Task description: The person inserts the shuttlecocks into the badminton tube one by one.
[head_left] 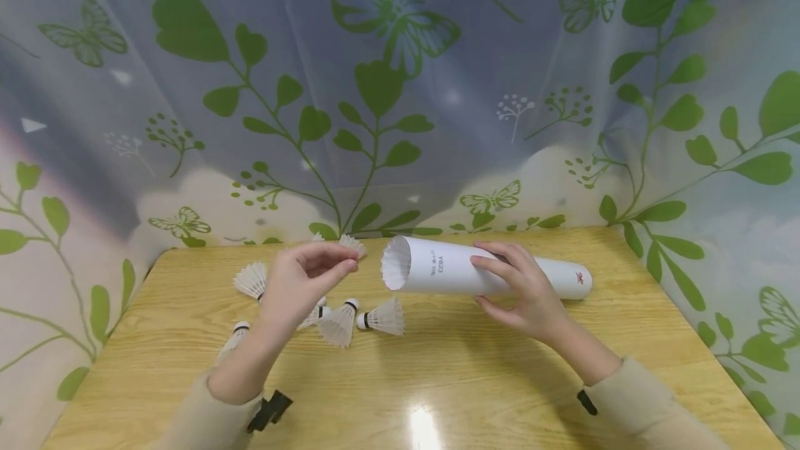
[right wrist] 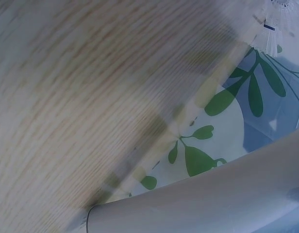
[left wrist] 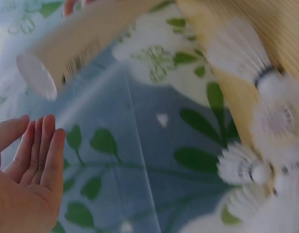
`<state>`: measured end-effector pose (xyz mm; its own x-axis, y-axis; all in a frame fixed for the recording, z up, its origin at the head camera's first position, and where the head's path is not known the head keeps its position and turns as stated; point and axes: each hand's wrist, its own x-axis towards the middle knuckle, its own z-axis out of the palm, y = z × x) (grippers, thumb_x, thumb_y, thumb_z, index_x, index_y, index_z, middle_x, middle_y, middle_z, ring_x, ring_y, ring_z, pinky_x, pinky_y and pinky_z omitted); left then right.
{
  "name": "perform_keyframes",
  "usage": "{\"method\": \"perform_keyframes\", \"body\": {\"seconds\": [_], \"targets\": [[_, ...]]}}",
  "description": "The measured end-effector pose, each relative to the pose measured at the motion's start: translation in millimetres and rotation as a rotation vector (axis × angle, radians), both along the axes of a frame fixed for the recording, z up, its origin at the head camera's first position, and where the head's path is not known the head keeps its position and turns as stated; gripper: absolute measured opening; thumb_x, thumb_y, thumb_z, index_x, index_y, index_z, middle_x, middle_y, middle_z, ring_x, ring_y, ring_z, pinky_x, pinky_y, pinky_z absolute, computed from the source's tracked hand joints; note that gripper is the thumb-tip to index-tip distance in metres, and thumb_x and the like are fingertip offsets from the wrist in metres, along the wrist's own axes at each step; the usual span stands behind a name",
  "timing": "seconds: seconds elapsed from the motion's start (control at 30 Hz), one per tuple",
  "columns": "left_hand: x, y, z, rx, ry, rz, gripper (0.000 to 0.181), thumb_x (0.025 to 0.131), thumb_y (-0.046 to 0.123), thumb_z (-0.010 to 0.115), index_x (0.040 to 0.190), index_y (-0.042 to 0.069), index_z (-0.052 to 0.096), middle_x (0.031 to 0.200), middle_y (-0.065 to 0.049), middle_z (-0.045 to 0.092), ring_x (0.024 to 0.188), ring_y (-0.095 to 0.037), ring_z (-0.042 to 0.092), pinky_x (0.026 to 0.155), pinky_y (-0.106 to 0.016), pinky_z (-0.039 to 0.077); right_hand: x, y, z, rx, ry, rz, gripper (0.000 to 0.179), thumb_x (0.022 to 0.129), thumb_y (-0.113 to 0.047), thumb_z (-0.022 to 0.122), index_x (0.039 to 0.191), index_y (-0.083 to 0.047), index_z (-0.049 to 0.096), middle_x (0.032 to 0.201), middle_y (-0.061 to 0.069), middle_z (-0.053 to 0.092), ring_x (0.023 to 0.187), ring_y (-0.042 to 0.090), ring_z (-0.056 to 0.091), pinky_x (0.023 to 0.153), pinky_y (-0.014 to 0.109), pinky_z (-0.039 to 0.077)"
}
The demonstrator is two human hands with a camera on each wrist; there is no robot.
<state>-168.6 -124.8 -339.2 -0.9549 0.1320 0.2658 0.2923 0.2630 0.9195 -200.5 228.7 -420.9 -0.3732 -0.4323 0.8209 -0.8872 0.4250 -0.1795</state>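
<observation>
A white shuttlecock tube (head_left: 450,268) lies sideways in my right hand (head_left: 521,290), whose fingers and thumb grip it around the middle. White feather tips (head_left: 395,264) show just inside its left mouth. To the left of that mouth is my left hand (head_left: 294,283), bare of any object; in the left wrist view its fingers (left wrist: 39,150) are extended and apart from the tube (left wrist: 74,53). Several white feather shuttlecocks lie around and behind the left hand, among them one (head_left: 384,318) below the tube's mouth and one (head_left: 250,280) by the wrist.
The wooden table (head_left: 487,387) reaches back to a curtain (head_left: 437,137) printed with leaves and butterflies. Another shuttlecock (head_left: 234,339) sits partly behind the left forearm. Dark straps (head_left: 269,412) show at the sleeve cuffs.
</observation>
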Motion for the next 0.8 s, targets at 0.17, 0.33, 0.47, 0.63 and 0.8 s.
{"method": "perform_keyframes", "body": {"seconds": [0.17, 0.33, 0.47, 0.63, 0.8], "targets": [[-2.7, -30.6, -5.1, -0.011, -0.035, 0.084, 0.019, 0.096, 0.005, 0.079, 0.111, -0.007, 0.077, 0.098, 0.005, 0.082, 0.086, 0.003, 0.075, 0.084, -0.014, 0.061, -1.4, -0.7, 0.2, 0.001, 0.009, 0.000, 0.046, 0.104, -0.040, 0.065, 0.130, -0.003, 0.068, 0.134, 0.027, 0.065, 0.119, 0.039, 0.060, 0.114, 0.019, 0.042], [-3.1, -59.1, -12.3, -0.019, -0.050, 0.148, 0.025, 0.097, 0.008, 0.078, 0.115, -0.009, 0.075, 0.089, 0.027, 0.075, 0.085, 0.003, 0.075, 0.074, -0.014, 0.060, 0.4, 0.2, 1.2, 0.006, 0.003, -0.003, 0.046, 0.105, -0.041, 0.064, 0.133, -0.005, 0.067, 0.135, 0.026, 0.065, 0.118, 0.038, 0.061, 0.111, 0.021, 0.044], [-0.2, -81.7, -18.8, -0.019, -0.089, 0.202, 0.026, 0.098, 0.012, 0.078, 0.116, -0.006, 0.076, 0.089, 0.027, 0.076, 0.086, 0.003, 0.075, 0.074, -0.014, 0.060, 1.1, 0.6, 1.2, 0.002, -0.004, 0.000, 0.046, 0.105, -0.040, 0.065, 0.134, -0.005, 0.067, 0.136, 0.026, 0.065, 0.118, 0.038, 0.061, 0.109, 0.022, 0.045], [4.5, -110.0, -28.8, -0.005, -0.130, 0.272, 0.018, 0.099, 0.013, 0.077, 0.114, 0.004, 0.079, 0.090, 0.029, 0.075, 0.086, 0.007, 0.074, 0.080, -0.011, 0.060, 0.2, 0.0, 0.4, -0.002, -0.005, 0.005, 0.046, 0.104, -0.040, 0.066, 0.133, -0.004, 0.067, 0.135, 0.027, 0.065, 0.118, 0.039, 0.061, 0.110, 0.020, 0.044], [5.3, -134.1, -42.2, 0.063, -0.182, 0.307, 0.011, 0.100, 0.011, 0.075, 0.105, 0.019, 0.082, 0.089, 0.025, 0.078, 0.084, 0.007, 0.075, 0.080, -0.009, 0.059, 0.9, -0.1, 1.6, -0.004, -0.003, -0.006, 0.046, 0.105, -0.041, 0.064, 0.133, -0.005, 0.067, 0.135, 0.025, 0.065, 0.119, 0.036, 0.061, 0.108, 0.021, 0.046]]}}
